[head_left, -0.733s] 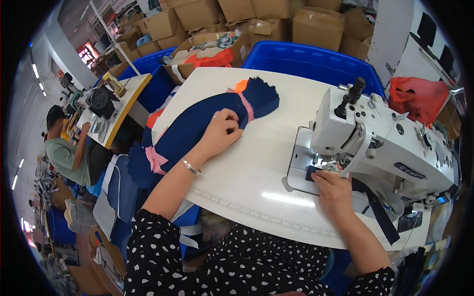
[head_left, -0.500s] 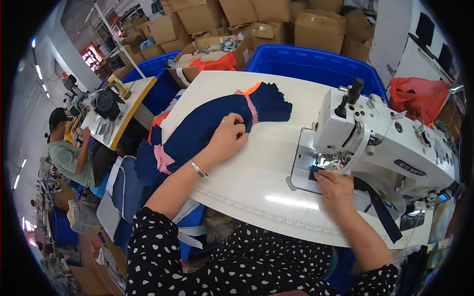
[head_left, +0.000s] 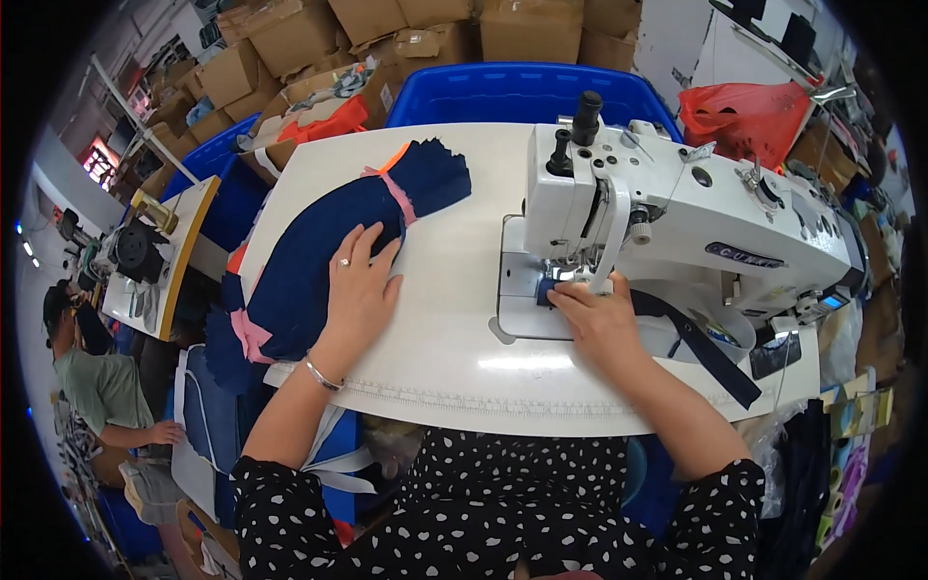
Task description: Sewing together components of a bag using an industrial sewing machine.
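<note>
My left hand (head_left: 362, 290) lies on a bundle of navy fabric pieces (head_left: 314, 237), its fingers stretched out and apart. Pink cloth ties bind the bundle, one tie (head_left: 401, 198) near its far end and another tie (head_left: 251, 336) near its close end. At the white sewing machine (head_left: 696, 217), my right hand (head_left: 604, 314) presses its fingers on a navy fabric strip (head_left: 544, 292) beside the needle area. The strip's long tail (head_left: 715, 358) trails from behind that hand to the right over the machine bed. My fingertips partly hide the strip near the presser foot.
A white table (head_left: 454, 377) carries the machine. Behind it are a blue bin (head_left: 522, 87), cardboard boxes (head_left: 290, 43) and a red plastic bag (head_left: 739, 121). A co-worker (head_left: 106, 377) is at the left, near another sewing table (head_left: 188, 261).
The view has shifted, so the table sits further left. My left hand's curled fingers have straightened on the bundle. My right hand stays by the needle. The co-worker's arm has come down from the other table.
</note>
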`<move>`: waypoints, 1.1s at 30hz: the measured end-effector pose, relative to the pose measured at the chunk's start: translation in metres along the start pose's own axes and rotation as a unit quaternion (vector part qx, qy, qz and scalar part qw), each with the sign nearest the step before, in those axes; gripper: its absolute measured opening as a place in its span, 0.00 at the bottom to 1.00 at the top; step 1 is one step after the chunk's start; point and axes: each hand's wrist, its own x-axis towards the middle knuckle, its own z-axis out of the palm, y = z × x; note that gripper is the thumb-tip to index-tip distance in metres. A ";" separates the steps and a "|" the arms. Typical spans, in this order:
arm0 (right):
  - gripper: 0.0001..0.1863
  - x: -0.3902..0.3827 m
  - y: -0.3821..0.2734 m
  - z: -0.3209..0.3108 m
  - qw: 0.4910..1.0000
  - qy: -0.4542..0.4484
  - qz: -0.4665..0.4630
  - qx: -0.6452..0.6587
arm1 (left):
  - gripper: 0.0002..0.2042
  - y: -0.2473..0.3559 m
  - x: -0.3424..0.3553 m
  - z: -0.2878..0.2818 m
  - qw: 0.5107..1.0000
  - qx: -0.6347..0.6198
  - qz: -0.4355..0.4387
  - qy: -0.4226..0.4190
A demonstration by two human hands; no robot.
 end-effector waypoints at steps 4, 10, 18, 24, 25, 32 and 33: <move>0.15 -0.001 0.002 -0.001 0.999 -0.040 0.023 -0.001 | 0.21 0.006 -0.009 0.007 0.999 0.011 0.040 0.020; 0.18 0.000 0.002 -0.001 0.995 -0.086 0.045 -0.007 | 0.22 0.004 -0.014 0.013 0.999 0.006 0.033 0.039; 0.20 0.002 0.002 -0.009 0.994 -0.109 0.026 -0.003 | 0.22 0.004 -0.016 0.017 0.999 -0.010 0.024 0.038; 0.21 0.003 -0.002 -0.006 0.990 -0.126 0.056 0.003 | 0.21 0.000 -0.018 0.019 0.999 -0.018 0.021 0.042; 0.21 0.004 -0.002 -0.006 0.990 -0.127 0.055 0.002 | 0.21 -0.001 -0.018 0.019 0.999 -0.020 0.020 0.041; 0.20 0.003 0.001 -0.002 0.992 -0.109 0.030 -0.053 | 0.21 -0.003 -0.013 0.022 0.997 -0.042 0.025 0.053; 0.19 -0.005 0.007 -0.010 0.987 -0.123 0.036 -0.093 | 0.21 0.003 -0.007 0.025 0.997 -0.039 0.040 0.056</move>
